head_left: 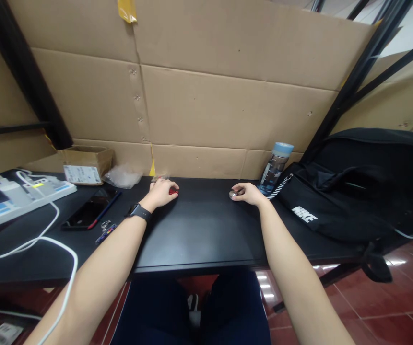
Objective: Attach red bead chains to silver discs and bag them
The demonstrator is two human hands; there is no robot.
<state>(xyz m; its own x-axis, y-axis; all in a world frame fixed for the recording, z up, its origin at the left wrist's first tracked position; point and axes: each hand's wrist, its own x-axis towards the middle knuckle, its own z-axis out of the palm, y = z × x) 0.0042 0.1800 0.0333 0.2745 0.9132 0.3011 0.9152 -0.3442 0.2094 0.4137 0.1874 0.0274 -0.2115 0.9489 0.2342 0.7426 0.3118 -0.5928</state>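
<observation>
Both arms stretched forward over a black desk (199, 230), hands near its far edge against a cardboard wall (228, 105). Left hand (161, 192), black watch (139, 212) at the wrist, rests on the desk with fingers curled over a small red object (173, 190); only a sliver of the red shows at the fingertips, so what it is cannot be told. Right hand (248, 192) lies on the desk well apart from the left, fingers pinching a small round silvery object (232, 194) that sits on the surface. Just right of that hand, a clear water bottle (275, 167) with pale blue cap, upright, touching a black Nike backpack (353, 191) lying on the desk. Left side: dark phone (89, 211) with a pen (104, 210) beside it, keys (104, 230), white power strip (19, 199) with a trailing white cable (48, 239), small cardboard box (86, 164), crumpled clear plastic bag (122, 176).
</observation>
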